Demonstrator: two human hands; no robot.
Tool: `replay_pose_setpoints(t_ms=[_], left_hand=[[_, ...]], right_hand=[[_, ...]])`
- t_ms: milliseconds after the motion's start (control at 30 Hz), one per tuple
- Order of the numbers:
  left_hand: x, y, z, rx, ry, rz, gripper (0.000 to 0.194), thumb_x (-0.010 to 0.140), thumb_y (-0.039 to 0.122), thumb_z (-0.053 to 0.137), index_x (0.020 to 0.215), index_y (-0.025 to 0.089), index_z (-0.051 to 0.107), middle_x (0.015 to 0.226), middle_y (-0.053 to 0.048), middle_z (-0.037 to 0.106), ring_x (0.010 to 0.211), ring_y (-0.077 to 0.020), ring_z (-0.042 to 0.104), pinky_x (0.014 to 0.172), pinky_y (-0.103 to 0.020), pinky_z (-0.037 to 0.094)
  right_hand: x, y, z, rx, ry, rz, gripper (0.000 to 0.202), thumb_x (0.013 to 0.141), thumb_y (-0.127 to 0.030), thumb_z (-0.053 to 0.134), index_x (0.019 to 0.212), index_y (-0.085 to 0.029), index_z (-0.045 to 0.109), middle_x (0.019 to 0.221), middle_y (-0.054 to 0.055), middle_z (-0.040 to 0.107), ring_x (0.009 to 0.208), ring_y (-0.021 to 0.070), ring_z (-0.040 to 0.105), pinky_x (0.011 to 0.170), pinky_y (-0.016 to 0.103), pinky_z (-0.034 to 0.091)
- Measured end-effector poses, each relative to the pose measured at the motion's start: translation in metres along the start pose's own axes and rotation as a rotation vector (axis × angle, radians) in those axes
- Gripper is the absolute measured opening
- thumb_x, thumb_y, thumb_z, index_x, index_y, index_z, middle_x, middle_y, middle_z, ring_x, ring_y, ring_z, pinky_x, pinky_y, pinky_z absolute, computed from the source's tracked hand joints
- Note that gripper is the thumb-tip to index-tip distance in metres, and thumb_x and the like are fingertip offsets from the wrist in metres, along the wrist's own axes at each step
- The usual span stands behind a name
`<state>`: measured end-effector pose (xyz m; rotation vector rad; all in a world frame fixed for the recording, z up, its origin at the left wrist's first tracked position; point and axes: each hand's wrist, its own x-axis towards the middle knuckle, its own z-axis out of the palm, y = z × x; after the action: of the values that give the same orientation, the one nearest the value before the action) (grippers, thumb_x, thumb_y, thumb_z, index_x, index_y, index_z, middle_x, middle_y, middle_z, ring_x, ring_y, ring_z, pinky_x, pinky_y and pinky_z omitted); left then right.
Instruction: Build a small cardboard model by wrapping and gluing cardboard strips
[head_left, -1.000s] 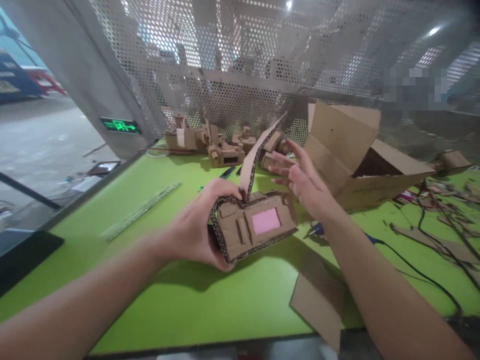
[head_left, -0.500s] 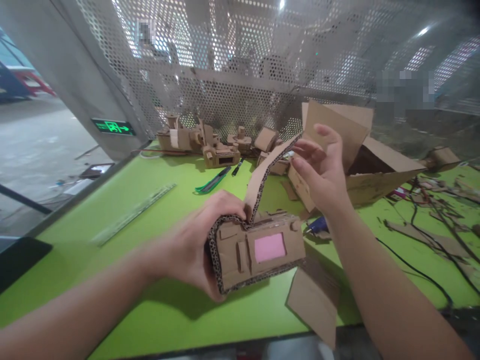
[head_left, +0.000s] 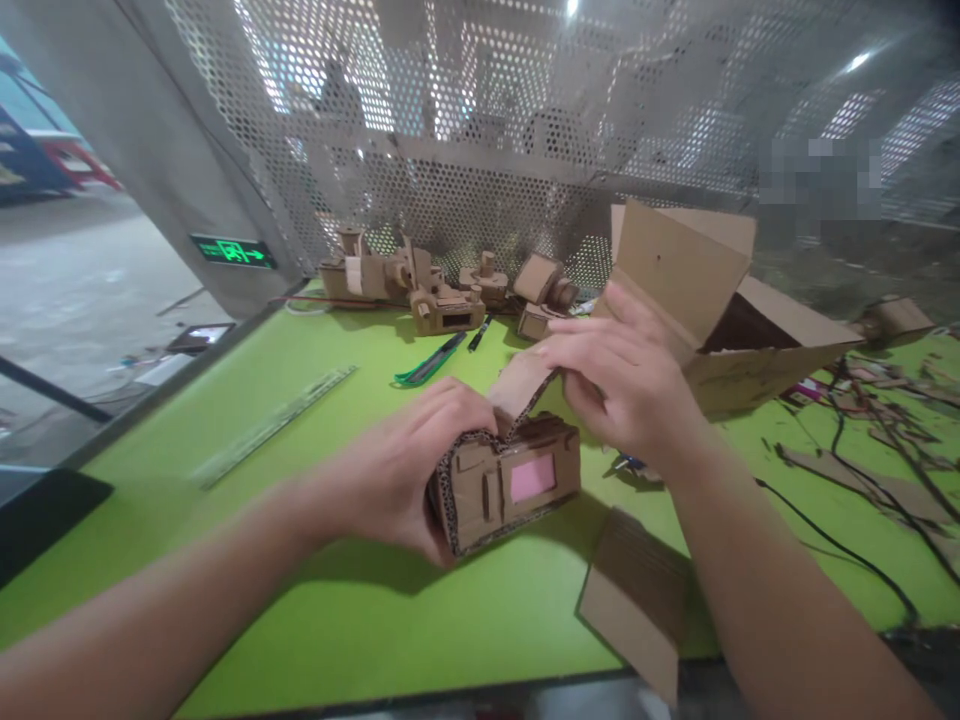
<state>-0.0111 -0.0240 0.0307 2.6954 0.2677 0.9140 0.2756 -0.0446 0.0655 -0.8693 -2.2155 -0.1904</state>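
Over the near middle of the green tabletop [head_left: 337, 620], the left hand [head_left: 409, 460] grips the left end of a cardboard model [head_left: 476, 495], fingers above and thumb below. The right hand [head_left: 630, 385], its fingers partly curled, holds the free end of the cardboard strip [head_left: 517, 388] rising from the model's top. A flat cardboard piece [head_left: 637, 590] juts past the tabletop's near edge.

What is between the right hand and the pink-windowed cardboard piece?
A cardboard strip bridges them in the head view, with the right hand at its upper end and the windowed piece at its lower.
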Motion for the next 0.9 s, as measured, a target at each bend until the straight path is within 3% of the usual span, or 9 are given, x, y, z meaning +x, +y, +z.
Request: replay_pose_setpoints(t_ms=[100, 167, 267, 467, 633, 767, 900], left_hand=[[-0.003, -0.006, -0.003, 0.030, 0.030, -0.013, 0.084, 0.061, 0.043, 0.094, 0.130, 0.023, 0.049, 0.116, -0.011, 0.066, 0.104, -0.0290, 0.065, 0.093, -0.040, 0.056], [-0.006, -0.009, -0.005, 0.047, 0.065, -0.041, 0.086, 0.059, 0.040, 0.094, 0.131, 0.023, 0.049, 0.115, -0.010, 0.065, 0.103, -0.0284, 0.064, 0.091, -0.040, 0.056], [-0.009, -0.013, -0.008, 0.063, 0.102, -0.102, 0.090, 0.055, 0.040, 0.096, 0.130, 0.023, 0.050, 0.115, -0.009, 0.063, 0.102, -0.0283, 0.063, 0.089, -0.040, 0.056], [-0.013, -0.017, -0.007, 0.010, 0.121, -0.148, 0.092, 0.054, 0.038, 0.095, 0.133, 0.023, 0.050, 0.120, -0.010, 0.062, 0.108, -0.0290, 0.064, 0.092, -0.040, 0.058], [-0.015, -0.017, -0.009, 0.024, 0.181, -0.233, 0.087, 0.053, 0.032, 0.092, 0.129, 0.020, 0.051, 0.123, -0.011, 0.061, 0.110, -0.0293, 0.064, 0.094, -0.039, 0.057], [-0.013, -0.017, -0.011, 0.050, 0.127, -0.276, 0.086, 0.054, 0.034, 0.092, 0.128, 0.022, 0.051, 0.123, -0.010, 0.061, 0.111, -0.0301, 0.063, 0.096, -0.041, 0.056], [-0.013, -0.017, -0.010, 0.067, 0.087, -0.273, 0.087, 0.055, 0.035, 0.093, 0.130, 0.023, 0.049, 0.122, -0.010, 0.061, 0.112, -0.0310, 0.062, 0.098, -0.042, 0.055]], right_hand=[[-0.003, 0.004, 0.001, -0.020, -0.051, -0.029, 0.033, 0.091, -0.012, 0.061, 0.115, -0.032, 0.074, 0.109, 0.002, 0.081, 0.101, 0.0264, 0.076, 0.120, 0.056, 0.043], [-0.003, 0.005, -0.001, 0.012, -0.094, 0.000, 0.031, 0.090, -0.013, 0.062, 0.114, -0.029, 0.074, 0.106, 0.003, 0.081, 0.097, 0.0258, 0.075, 0.105, 0.048, 0.054], [-0.003, 0.005, -0.004, 0.085, -0.173, 0.085, 0.030, 0.091, -0.019, 0.064, 0.117, -0.026, 0.075, 0.110, 0.005, 0.082, 0.099, 0.0269, 0.076, 0.090, 0.041, 0.060], [-0.005, 0.009, -0.009, 0.180, -0.259, 0.210, 0.032, 0.097, -0.029, 0.064, 0.128, -0.027, 0.073, 0.126, 0.006, 0.080, 0.113, 0.0289, 0.075, 0.099, 0.042, 0.058], [-0.004, 0.007, -0.006, 0.206, -0.341, 0.242, 0.054, 0.097, -0.045, 0.071, 0.147, -0.028, 0.058, 0.145, 0.008, 0.070, 0.126, 0.0336, 0.070, 0.103, 0.045, 0.057], [-0.004, 0.005, -0.001, 0.181, -0.399, 0.259, 0.066, 0.094, -0.054, 0.075, 0.151, -0.029, 0.052, 0.149, 0.010, 0.067, 0.129, 0.0363, 0.068, 0.102, 0.049, 0.057], [-0.004, 0.006, 0.002, 0.142, -0.439, 0.286, 0.065, 0.094, -0.055, 0.073, 0.149, -0.028, 0.052, 0.148, 0.010, 0.067, 0.128, 0.0362, 0.069, 0.101, 0.049, 0.058]])
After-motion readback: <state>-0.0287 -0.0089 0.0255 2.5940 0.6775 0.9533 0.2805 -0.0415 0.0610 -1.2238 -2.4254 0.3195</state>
